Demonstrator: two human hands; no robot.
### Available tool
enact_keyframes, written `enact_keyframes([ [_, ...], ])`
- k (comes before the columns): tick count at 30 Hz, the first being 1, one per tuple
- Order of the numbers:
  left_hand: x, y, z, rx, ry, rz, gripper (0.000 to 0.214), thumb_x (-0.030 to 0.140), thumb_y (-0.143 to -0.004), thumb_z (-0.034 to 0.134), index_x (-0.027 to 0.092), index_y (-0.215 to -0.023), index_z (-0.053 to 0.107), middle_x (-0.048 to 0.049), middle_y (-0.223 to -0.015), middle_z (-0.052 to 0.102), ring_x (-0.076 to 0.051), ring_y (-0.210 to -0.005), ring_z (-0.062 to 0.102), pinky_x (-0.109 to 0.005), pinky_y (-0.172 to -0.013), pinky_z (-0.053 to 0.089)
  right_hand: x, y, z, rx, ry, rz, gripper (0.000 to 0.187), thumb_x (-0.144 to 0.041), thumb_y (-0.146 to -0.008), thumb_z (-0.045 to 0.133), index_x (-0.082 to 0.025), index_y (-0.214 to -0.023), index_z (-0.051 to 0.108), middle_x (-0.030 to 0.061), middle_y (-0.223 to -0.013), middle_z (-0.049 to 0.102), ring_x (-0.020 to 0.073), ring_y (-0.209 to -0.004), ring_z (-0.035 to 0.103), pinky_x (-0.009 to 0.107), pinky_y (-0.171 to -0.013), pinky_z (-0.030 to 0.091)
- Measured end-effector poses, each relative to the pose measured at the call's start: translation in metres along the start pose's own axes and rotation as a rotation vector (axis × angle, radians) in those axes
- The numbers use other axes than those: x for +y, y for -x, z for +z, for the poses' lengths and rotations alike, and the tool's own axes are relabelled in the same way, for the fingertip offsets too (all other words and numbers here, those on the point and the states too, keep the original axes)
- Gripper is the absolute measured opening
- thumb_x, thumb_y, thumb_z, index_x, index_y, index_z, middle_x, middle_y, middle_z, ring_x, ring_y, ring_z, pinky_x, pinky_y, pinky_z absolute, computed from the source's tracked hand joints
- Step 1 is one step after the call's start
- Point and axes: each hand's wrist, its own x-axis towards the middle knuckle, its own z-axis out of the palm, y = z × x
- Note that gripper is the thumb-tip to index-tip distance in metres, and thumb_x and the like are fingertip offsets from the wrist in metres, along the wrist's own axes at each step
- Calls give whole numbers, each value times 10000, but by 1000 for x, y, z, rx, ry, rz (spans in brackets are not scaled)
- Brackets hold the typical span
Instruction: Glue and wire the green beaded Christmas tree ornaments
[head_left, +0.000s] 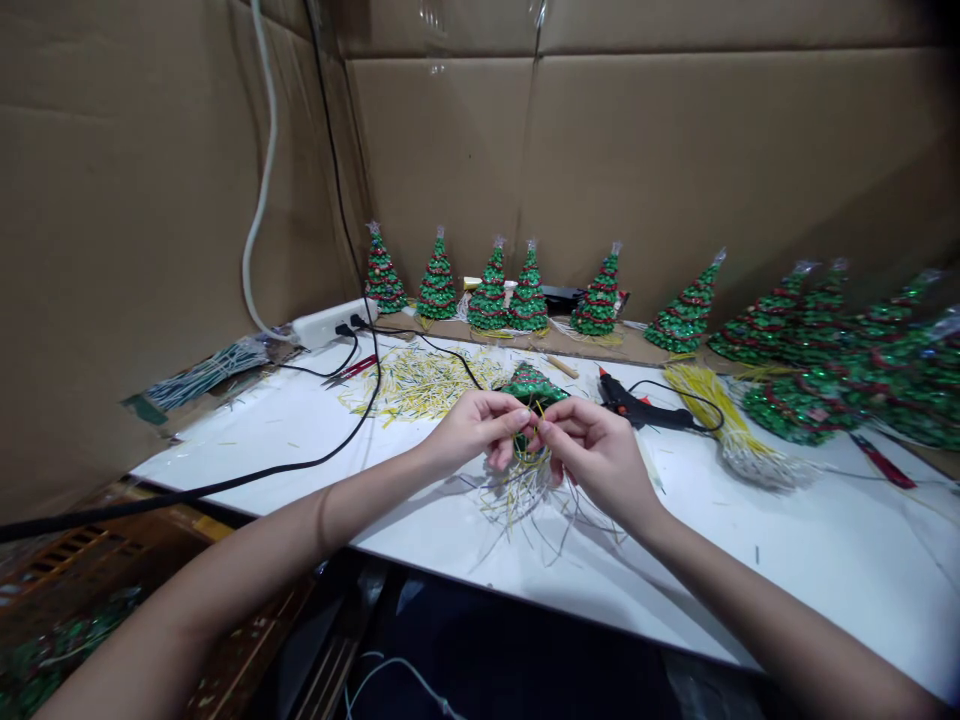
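Note:
My left hand [489, 424] and my right hand [592, 440] meet near the middle of the white table, fingertips almost touching. Each pinches at thin yellow wires [538, 408] between them. Just beyond the fingers lies a small green Christmas tree [529, 380] on its side, its base turned toward me. A spray of white, yellow and grey wires [521, 495] spreads below the hands on the tabletop. My fingers hide part of the tree's base, and how the wires attach there cannot be made out.
Several decorated trees [491, 290] stand along the cardboard back wall. A black glue gun [645, 405] and a yellow wire bundle [705, 405] lie right. Wire clippings [427, 380] and red-handled tool [352, 370] lie left, by a power strip [330, 325]; a black cable [315, 455] crosses the left side.

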Motion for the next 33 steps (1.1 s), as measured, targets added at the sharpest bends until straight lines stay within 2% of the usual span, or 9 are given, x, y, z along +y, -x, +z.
enact_keyframes([
  [6, -3, 0, 0, -24, 33, -66, 355, 467, -761, 659, 116, -783, 609, 17, -409, 586, -70, -317, 499, -151, -351, 373, 0, -1, -2, 79, 232, -159, 161, -319, -807, 638, -160, -796, 662, 4, -625, 597, 104, -527, 500, 225, -458, 370],
  [12, -4, 1, 1, -5, 8, -69, 357, 450, -771, 647, 97, -722, 630, 28, -386, 544, -41, -308, 452, -132, -345, 331, 2, -3, -4, 97, 286, -151, 164, -308, -801, 639, -149, -785, 676, -1, -588, 592, 93, -485, 458, 219, -433, 331],
  [16, -5, 1, 4, 15, -13, -82, 356, 445, -767, 653, 103, -684, 602, 37, -377, 524, -41, -304, 440, -135, -341, 315, 3, -4, -7, 77, 291, -120, 188, -331, -784, 654, -144, -790, 673, 14, -622, 606, 105, -504, 476, 225, -442, 338],
  [27, -1, 2, 4, -57, -48, -73, 364, 438, -789, 635, 121, -633, 549, 36, -386, 529, -36, -316, 430, -143, -357, 301, 2, -6, -11, 85, 271, -122, 210, -330, -801, 617, -141, -720, 656, 31, -637, 623, 120, -528, 502, 239, -467, 363],
  [33, 0, 1, 5, -47, -69, -87, 363, 430, -785, 638, 119, -620, 553, 45, -366, 499, -25, -308, 390, -149, -352, 248, 3, -6, -12, 78, 293, -129, 236, -357, -811, 612, -142, -724, 655, 22, -614, 596, 114, -511, 462, 238, -451, 332],
])
